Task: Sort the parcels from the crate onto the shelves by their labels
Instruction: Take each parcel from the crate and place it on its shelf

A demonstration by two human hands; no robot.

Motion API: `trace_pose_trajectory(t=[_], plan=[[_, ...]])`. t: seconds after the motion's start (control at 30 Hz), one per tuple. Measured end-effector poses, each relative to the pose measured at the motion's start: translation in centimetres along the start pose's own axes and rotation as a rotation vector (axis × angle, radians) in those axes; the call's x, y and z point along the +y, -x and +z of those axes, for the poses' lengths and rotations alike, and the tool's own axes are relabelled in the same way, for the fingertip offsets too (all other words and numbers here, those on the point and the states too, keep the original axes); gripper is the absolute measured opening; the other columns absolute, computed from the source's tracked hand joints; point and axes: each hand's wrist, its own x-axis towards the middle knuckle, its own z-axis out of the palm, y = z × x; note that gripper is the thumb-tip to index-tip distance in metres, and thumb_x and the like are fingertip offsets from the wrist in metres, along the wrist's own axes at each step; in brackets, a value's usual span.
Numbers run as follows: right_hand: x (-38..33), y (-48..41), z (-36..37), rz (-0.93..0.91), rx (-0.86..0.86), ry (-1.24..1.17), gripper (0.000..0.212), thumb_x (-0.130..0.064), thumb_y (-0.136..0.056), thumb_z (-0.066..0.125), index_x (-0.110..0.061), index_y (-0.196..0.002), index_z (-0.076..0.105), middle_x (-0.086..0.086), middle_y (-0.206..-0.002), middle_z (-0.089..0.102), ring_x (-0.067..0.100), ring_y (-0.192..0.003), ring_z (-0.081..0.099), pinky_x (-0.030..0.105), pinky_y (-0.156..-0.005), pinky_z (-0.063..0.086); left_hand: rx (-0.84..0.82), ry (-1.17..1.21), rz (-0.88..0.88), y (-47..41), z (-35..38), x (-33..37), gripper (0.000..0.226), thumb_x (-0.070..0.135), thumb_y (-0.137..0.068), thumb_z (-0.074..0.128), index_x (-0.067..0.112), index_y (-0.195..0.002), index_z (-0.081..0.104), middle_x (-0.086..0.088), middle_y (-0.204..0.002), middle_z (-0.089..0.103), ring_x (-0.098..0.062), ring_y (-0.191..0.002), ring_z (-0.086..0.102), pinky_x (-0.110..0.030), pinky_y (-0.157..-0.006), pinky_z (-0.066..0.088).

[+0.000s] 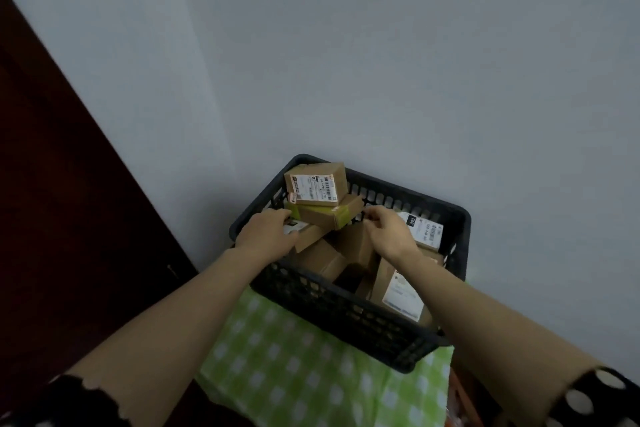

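Two bare hands are shown reaching into a black crate (346, 315). The left hand (266, 234) is curled round the left end of a green-taped parcel (329, 217). The right hand (389, 230) is pinched on that parcel's right end, fingers bent. A labelled parcel (317, 184) is stacked on top of it, at the crate's far left corner. More brown parcels are heaped under both hands. A white-labelled parcel (424, 230) is seen by the crate's far right wall, just beyond the right hand. The crate is set at the far edge of a green-checked, cloth-covered tabletop (294, 374), against a grey wall (381, 62).
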Motion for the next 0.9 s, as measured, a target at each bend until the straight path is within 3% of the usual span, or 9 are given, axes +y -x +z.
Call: trace_pose_trajectory(t=[0.2, 0.3, 0.4, 0.5, 0.6, 0.77, 0.9], plan=[[0.3, -8.4, 1.9, -0.011, -0.062, 0.085, 0.044, -0.027, -0.093, 0.057, -0.016, -0.135, 0.048, 0.008, -0.136, 0.050, 0.023, -0.118, 0.052, 0.035, -0.097, 0.044, -0.038, 0.039, 0.001, -6.4, 1.3, -1.8, 0.043, 0.026, -0.093, 0.053, 0.014, -0.134, 0.050, -0.010, -0.131, 0.055, -0.027, -0.116, 0.053, -0.039, -0.092, 0.047], [-0.4, -12.5, 3.0, 0.011, -0.118, 0.103, 0.064, -0.032, -0.083, 0.069, -0.019, -0.139, 0.042, 0.005, -0.141, 0.044, 0.022, -0.123, 0.048, 0.037, -0.101, 0.042, -0.050, 0.078, 0.052, -10.3, 1.5, -2.7, 0.033, 0.022, -0.090, 0.053, 0.014, -0.122, 0.059, -0.008, -0.116, 0.061, -0.023, -0.102, 0.057, -0.034, -0.079, 0.047], [-0.6, -17.1, 4.3, 0.062, -0.144, 0.101, 0.091, -0.032, -0.069, 0.081, -0.016, -0.144, 0.033, 0.006, -0.145, 0.038, 0.026, -0.131, 0.040, 0.043, -0.108, 0.037, -0.049, 0.085, 0.091, -14.6, 1.8, -4.0, 0.029, 0.017, -0.087, 0.053, 0.012, -0.114, 0.062, -0.008, -0.109, 0.062, -0.022, -0.095, 0.057, -0.034, -0.076, 0.049], [-1.2, -21.1, 5.5, 0.120, -0.190, 0.178, 0.105, -0.028, -0.070, 0.082, -0.009, -0.149, 0.015, 0.011, -0.154, 0.018, 0.030, -0.142, 0.019, 0.041, -0.115, 0.023, -0.038, 0.109, 0.126, -17.7, 2.1, -5.2, 0.027, 0.016, -0.086, 0.056, 0.014, -0.112, 0.063, -0.007, -0.109, 0.060, -0.021, -0.094, 0.056, -0.035, -0.075, 0.050], [-1.5, -23.8, 6.4, 0.178, -0.232, 0.207, 0.106, -0.025, -0.071, 0.082, -0.008, -0.148, 0.011, 0.013, -0.153, 0.013, 0.032, -0.141, 0.018, 0.041, -0.112, 0.024, -0.035, 0.125, 0.140, -19.9, 2.2, -6.5, 0.031, 0.014, -0.088, 0.056, 0.013, -0.119, 0.060, -0.007, -0.112, 0.058, -0.020, -0.098, 0.055, -0.029, -0.072, 0.045], [-0.5, -24.8, 7.7, 0.187, -0.206, 0.263, 0.098, -0.023, -0.071, 0.079, -0.015, -0.148, 0.020, 0.012, -0.142, 0.032, 0.032, -0.128, 0.038, 0.043, -0.107, 0.038, -0.069, 0.166, 0.122, -21.2, 2.3, -8.5, 0.033, 0.011, -0.086, 0.056, 0.017, -0.119, 0.058, -0.005, -0.107, 0.057, -0.014, -0.089, 0.050, -0.026, -0.069, 0.040], [-0.3, -23.5, 7.6, 0.159, -0.121, 0.148, 0.079, -0.019, -0.073, 0.078, -0.013, -0.138, 0.034, 0.007, -0.142, 0.020, 0.029, -0.126, 0.038, 0.028, -0.098, 0.038, -0.060, 0.246, 0.042, -20.4, 1.3, -9.0, 0.023, 0.007, -0.086, 0.055, 0.013, -0.108, 0.059, -0.007, -0.103, 0.059, -0.022, -0.095, 0.057, -0.028, -0.069, 0.042]])
